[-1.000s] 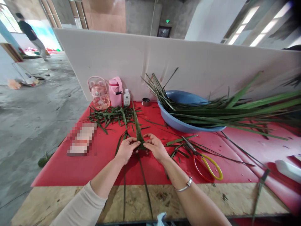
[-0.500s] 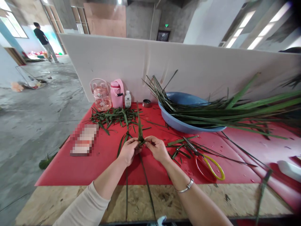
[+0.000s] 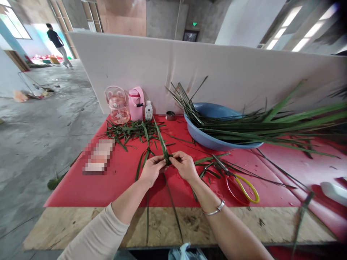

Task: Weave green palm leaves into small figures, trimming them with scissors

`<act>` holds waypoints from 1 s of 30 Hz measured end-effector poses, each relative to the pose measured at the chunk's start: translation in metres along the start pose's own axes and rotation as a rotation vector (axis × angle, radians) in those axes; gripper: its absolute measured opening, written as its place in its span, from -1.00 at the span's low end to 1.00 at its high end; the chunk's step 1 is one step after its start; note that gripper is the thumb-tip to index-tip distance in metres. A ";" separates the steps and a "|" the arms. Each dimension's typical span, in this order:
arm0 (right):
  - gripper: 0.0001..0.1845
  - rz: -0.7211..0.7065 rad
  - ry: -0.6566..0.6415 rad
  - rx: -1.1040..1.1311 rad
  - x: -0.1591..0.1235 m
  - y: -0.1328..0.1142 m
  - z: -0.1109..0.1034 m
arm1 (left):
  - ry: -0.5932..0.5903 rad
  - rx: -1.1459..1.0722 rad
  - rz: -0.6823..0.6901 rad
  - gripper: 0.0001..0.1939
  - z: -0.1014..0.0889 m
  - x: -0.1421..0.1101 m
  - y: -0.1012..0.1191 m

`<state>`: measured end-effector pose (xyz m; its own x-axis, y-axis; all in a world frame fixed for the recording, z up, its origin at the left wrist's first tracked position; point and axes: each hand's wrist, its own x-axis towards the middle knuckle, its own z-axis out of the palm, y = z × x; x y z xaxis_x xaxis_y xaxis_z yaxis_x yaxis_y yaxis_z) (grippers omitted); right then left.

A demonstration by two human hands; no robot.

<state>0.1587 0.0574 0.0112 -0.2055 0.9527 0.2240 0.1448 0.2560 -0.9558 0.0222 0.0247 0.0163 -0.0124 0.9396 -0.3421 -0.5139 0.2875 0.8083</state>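
A red-covered table (image 3: 89, 191) bears scissors (image 3: 230, 174), a blue basin (image 3: 207, 139), leaf scraps (image 3: 127, 131), pink bottles (image 3: 136, 110) and a white bottle (image 3: 149, 112).

Daylight is admitted by a bright rectangular glass window (image 3: 16, 25) and long white window strips (image 3: 287, 21), glare is cast on the smooth red table covering (image 3: 303, 166), and slender green leaves (image 3: 325, 110) are blurred at the right edge (the corner above is darkened).

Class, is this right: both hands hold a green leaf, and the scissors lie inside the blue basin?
No: the head view shows the scissors on the red table cover, outside the blue basin. The left hand and right hand hold the green leaf.
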 end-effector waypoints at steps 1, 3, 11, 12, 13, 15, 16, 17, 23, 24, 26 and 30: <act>-0.82 -0.010 0.016 -0.010 0.000 0.000 0.001 | -0.027 -0.007 0.011 -0.69 0.000 0.000 0.000; -0.82 -0.017 0.035 -0.017 0.000 0.001 0.002 | -0.085 0.028 0.077 -0.71 0.000 -0.001 0.000; -0.63 0.318 -0.168 0.462 0.004 -0.004 0.001 | -0.086 0.427 0.301 -0.74 -0.007 0.006 0.000; -0.65 0.347 -0.215 0.461 0.004 -0.004 0.000 | -0.062 0.457 0.282 -0.73 -0.008 0.007 0.000; -0.71 0.346 -0.228 0.424 0.004 -0.004 -0.001 | -0.031 0.485 0.260 -0.72 -0.008 0.007 0.000; -0.84 0.266 -0.163 0.265 0.003 -0.003 -0.001 | 0.037 0.526 0.211 -0.69 -0.008 0.006 0.001; -0.89 0.207 -0.112 0.173 0.003 -0.002 0.000 | 0.070 0.533 0.189 -0.68 -0.008 0.006 0.002; -0.91 0.150 -0.066 0.091 0.002 -0.001 0.001 | 0.100 0.531 0.174 -0.67 -0.007 0.006 0.003; -0.95 0.022 0.005 0.026 0.001 0.007 0.006 | 0.144 0.504 0.165 -0.66 -0.002 0.006 0.006; -0.95 0.035 -0.014 0.057 0.001 0.008 0.007 | 0.123 0.496 0.160 -0.66 -0.002 0.006 0.006; -0.93 0.063 -0.059 0.098 0.002 0.009 0.006 | 0.044 0.462 0.116 -0.66 -0.004 0.006 0.007; -0.92 0.037 -0.075 0.059 0.001 0.005 0.002 | -0.148 0.402 0.000 -0.65 -0.004 0.003 0.007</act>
<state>0.1573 0.0592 0.0067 -0.2736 0.9457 0.1755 0.0967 0.2086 -0.9732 0.0152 0.0291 0.0187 0.1256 0.9478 -0.2930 -0.1386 0.3092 0.9408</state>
